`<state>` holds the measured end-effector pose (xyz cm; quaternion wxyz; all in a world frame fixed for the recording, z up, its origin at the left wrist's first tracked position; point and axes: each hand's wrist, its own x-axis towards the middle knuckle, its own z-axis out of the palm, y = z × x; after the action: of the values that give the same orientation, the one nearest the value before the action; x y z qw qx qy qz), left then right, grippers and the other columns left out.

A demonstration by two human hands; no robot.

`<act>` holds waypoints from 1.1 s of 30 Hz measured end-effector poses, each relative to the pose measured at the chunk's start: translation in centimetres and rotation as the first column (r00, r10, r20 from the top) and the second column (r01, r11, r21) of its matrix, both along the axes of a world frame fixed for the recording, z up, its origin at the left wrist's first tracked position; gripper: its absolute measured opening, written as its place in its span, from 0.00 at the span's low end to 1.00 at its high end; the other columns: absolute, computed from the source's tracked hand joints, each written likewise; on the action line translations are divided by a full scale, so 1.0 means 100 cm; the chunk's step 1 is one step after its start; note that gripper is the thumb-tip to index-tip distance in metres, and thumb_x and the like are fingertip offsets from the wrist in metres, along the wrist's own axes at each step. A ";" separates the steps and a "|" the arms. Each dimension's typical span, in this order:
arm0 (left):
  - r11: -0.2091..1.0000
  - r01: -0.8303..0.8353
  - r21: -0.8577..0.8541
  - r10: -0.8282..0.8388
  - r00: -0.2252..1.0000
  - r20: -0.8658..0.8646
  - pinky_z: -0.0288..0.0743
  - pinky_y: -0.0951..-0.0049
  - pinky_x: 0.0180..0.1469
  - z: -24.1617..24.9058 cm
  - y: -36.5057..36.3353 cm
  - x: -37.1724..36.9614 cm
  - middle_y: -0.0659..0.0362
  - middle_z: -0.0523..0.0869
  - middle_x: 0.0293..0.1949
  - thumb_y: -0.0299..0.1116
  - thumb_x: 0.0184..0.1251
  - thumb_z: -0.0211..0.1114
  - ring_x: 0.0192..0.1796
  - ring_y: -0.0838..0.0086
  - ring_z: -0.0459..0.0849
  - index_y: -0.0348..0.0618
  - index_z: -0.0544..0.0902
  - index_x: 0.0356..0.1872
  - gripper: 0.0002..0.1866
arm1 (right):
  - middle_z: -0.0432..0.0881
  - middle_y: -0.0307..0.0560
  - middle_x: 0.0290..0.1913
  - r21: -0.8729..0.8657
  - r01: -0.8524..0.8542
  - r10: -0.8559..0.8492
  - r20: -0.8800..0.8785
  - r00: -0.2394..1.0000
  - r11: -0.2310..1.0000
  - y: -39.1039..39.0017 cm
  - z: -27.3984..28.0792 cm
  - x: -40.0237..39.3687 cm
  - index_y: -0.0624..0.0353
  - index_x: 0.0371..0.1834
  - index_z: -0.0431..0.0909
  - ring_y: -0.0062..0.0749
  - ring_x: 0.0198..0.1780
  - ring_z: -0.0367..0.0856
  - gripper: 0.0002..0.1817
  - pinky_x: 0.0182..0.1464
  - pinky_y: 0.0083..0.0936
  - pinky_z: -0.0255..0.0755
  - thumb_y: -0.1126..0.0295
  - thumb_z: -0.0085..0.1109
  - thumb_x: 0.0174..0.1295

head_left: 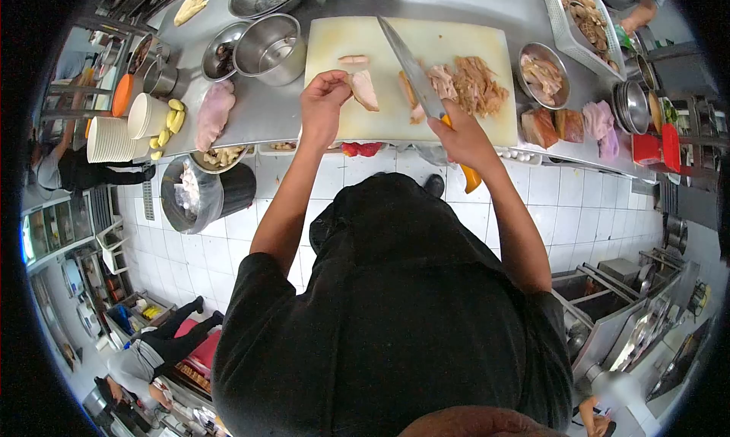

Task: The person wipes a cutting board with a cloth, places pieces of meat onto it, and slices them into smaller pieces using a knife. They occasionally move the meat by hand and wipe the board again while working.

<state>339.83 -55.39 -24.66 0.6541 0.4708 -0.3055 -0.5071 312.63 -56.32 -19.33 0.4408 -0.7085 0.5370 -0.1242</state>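
On the pale cutting board (pixel 380 41), my left hand (pixel 327 98) pinches the edge of a pale piece of meat (pixel 364 91). Just above it lies a small thin strip of meat (pixel 353 60). My right hand (pixel 462 136) is wrapped round the orange handle of a knife (pixel 409 63), whose long blade slants up and left across the board. Right of the blade is a heap of sliced, shredded meat (pixel 479 85). A few slices lie partly hidden under the blade.
Left on the steel counter are a deep metal pot (pixel 271 49), raw meat (pixel 215 116) and stacked white tubs (pixel 114 139). To the right stand a bowl of meat strips (pixel 542 76) and brown meat blocks (pixel 538 127). A lined bin (pixel 182 193) stands below. Other people work behind.
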 end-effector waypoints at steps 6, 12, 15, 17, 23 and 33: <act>0.999 0.029 0.019 -0.034 0.794 0.608 0.77 0.76 0.46 -0.012 -0.010 -0.008 0.56 0.84 0.41 0.19 0.60 0.64 0.39 0.74 0.83 0.36 0.85 0.49 0.15 | 0.82 0.68 0.37 -0.001 -0.018 0.018 -0.159 0.987 1.000 0.020 0.022 -0.011 0.62 0.51 0.71 0.65 0.43 0.81 0.18 0.48 0.51 0.71 0.58 0.54 0.69; 0.989 -0.077 -0.129 0.144 0.251 0.957 0.78 0.62 0.49 -0.007 0.006 -0.027 0.47 0.83 0.42 0.31 0.56 0.71 0.43 0.55 0.83 0.35 0.86 0.47 0.17 | 0.72 0.42 0.21 0.131 -0.006 0.010 -0.027 1.000 0.991 0.039 0.002 -0.034 0.62 0.50 0.72 0.25 0.18 0.74 0.17 0.20 0.27 0.70 0.59 0.55 0.71; 0.995 -0.071 -0.065 0.072 0.107 0.992 0.77 0.58 0.52 -0.010 0.006 -0.032 0.47 0.83 0.43 0.33 0.55 0.71 0.46 0.53 0.83 0.36 0.87 0.46 0.17 | 0.80 0.62 0.31 0.275 0.029 -0.032 0.005 0.999 0.961 0.040 -0.004 -0.040 0.64 0.46 0.72 0.55 0.34 0.82 0.16 0.42 0.45 0.72 0.60 0.54 0.70; 0.997 -0.061 0.038 -0.030 0.136 0.990 0.77 0.59 0.54 -0.018 0.001 -0.025 0.47 0.84 0.44 0.33 0.54 0.72 0.47 0.53 0.83 0.36 0.87 0.45 0.17 | 0.79 0.57 0.30 0.348 0.032 -0.054 0.054 0.997 0.937 0.041 -0.007 -0.042 0.62 0.47 0.72 0.47 0.31 0.81 0.15 0.38 0.41 0.73 0.60 0.53 0.70; 0.969 0.216 0.120 -0.172 0.240 0.955 0.78 0.61 0.56 -0.017 0.007 -0.003 0.49 0.85 0.51 0.27 0.56 0.70 0.51 0.56 0.83 0.37 0.88 0.43 0.13 | 0.75 0.45 0.26 0.445 0.023 -0.083 0.116 0.990 0.895 0.048 -0.016 -0.049 0.63 0.49 0.74 0.30 0.23 0.76 0.16 0.26 0.30 0.71 0.59 0.51 0.72; 0.961 0.275 -0.019 -0.036 0.193 0.980 0.81 0.67 0.47 -0.012 0.022 -0.013 0.49 0.86 0.45 0.27 0.56 0.72 0.44 0.62 0.87 0.37 0.87 0.45 0.14 | 0.71 0.36 0.24 0.468 0.158 -0.280 0.205 0.938 0.870 0.091 -0.031 -0.038 0.59 0.39 0.73 0.19 0.20 0.70 0.14 0.21 0.21 0.67 0.59 0.52 0.73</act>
<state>338.52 -53.18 -25.89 0.3033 0.5855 -0.7403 -0.1309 308.80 -47.21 -22.39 0.6418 -0.4995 0.5642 -0.1420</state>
